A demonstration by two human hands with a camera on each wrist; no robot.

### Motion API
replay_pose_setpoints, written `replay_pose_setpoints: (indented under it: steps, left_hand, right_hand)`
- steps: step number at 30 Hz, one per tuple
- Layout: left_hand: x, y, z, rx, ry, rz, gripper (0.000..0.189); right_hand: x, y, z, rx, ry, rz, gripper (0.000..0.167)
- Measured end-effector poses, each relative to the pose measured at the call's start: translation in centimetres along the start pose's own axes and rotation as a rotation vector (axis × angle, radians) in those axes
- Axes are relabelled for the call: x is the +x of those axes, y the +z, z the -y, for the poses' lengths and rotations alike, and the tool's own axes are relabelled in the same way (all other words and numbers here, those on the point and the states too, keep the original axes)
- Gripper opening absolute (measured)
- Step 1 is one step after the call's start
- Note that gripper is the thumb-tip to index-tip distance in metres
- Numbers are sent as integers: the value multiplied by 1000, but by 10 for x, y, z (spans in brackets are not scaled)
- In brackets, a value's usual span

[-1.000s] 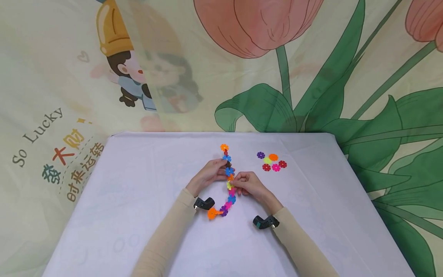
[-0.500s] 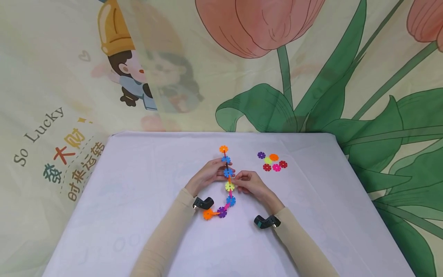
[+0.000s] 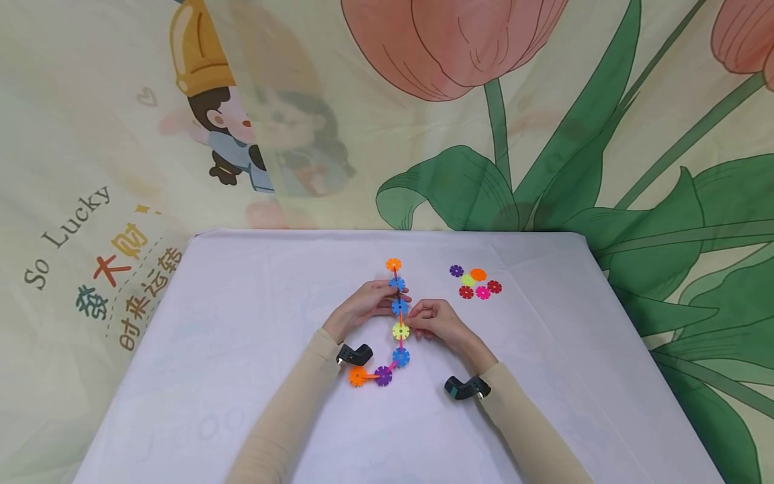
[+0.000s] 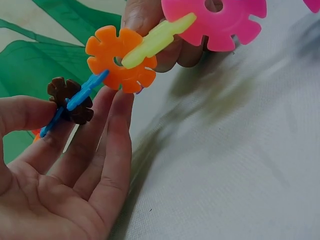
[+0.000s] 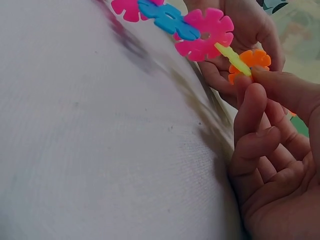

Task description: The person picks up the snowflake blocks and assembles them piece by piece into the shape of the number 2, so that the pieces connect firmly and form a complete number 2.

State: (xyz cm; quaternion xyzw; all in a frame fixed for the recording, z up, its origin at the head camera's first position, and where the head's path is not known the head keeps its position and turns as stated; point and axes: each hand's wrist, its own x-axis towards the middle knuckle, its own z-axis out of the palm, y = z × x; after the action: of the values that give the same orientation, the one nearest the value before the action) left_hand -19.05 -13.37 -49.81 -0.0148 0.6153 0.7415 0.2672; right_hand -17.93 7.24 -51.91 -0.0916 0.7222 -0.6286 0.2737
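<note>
A chain of interlocked snowflake discs hangs between the hands in the head view, with a yellow disc (image 3: 401, 331) near its middle. Its far end is an orange disc (image 3: 394, 265); the near end curves left to another orange disc (image 3: 358, 376). The left hand (image 3: 365, 304) pinches the upper chain. In the left wrist view its thumb is at the brown disc (image 4: 77, 112) and an adjoining blue disc. The right hand (image 3: 438, 319) pinches the chain where, in the right wrist view, the yellow disc (image 5: 232, 57) meets an orange disc (image 5: 260, 59). Fingertips partly cover that joint.
Several loose discs lie grouped at the back right of the white-covered table (image 3: 532, 323), among them a purple disc (image 3: 456, 271) and a pink disc (image 3: 482, 293). A printed curtain (image 3: 338, 121) hangs behind the table. Each wrist wears a black camera.
The chain has turned, so several discs face the head camera more squarely. Its near end has swung left and slightly nearer. Both hands stay in almost the same place.
</note>
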Motion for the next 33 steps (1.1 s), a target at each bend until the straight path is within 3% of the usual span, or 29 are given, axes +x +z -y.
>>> replay_pose_setpoints:
  steps: [8,23,30,33]
  left_hand:
    - [1,-2,0,58,-2,-16,32]
    - [1,-3,1,69,-15,11,31]
    - [2,-4,1,75,-31,6,37]
    - [3,-5,2,65,-34,1,38]
  right_hand:
    - [0,-5,0,-17,-1,1,18]
    - [4,-32,10,-113,-2,-211,25]
    - [5,-39,11,-127,-8,-213,27]
    - [4,-41,12,-173,-26,-251,26]
